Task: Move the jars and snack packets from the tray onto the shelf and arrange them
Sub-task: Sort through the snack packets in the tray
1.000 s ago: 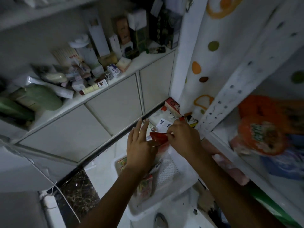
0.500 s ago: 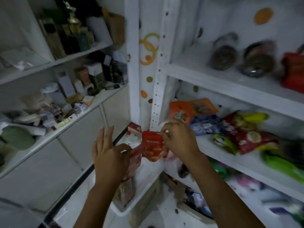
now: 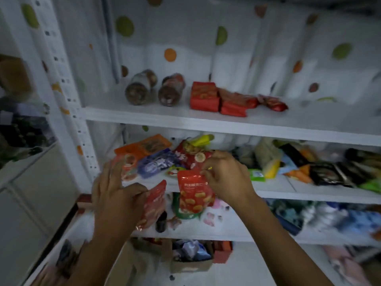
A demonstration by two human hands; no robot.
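My right hand [image 3: 225, 178] pinches the top of a red snack packet [image 3: 193, 195] that hangs in front of the middle shelf [image 3: 274, 187]. My left hand [image 3: 115, 195] holds a second red packet [image 3: 154, 205] by its edge between thumb and fingers, the other fingers stretched out. On the upper shelf [image 3: 165, 118] two jars [image 3: 140, 87] [image 3: 171, 90] lie on their sides beside several red packets [image 3: 206, 97]. The tray is out of view.
The middle shelf is crowded with orange, blue, red and green packets [image 3: 156, 162]. A white perforated upright [image 3: 68, 96] borders the shelves at left. Lower shelves hold more bags, and a cardboard box [image 3: 191, 259] sits on the floor. Another cabinet [image 3: 22, 120] stands at left.
Both hands rose from the tray with the red packets to the middle shelf. My view swung up and right, so the tray left the frame and the upper shelf came in.
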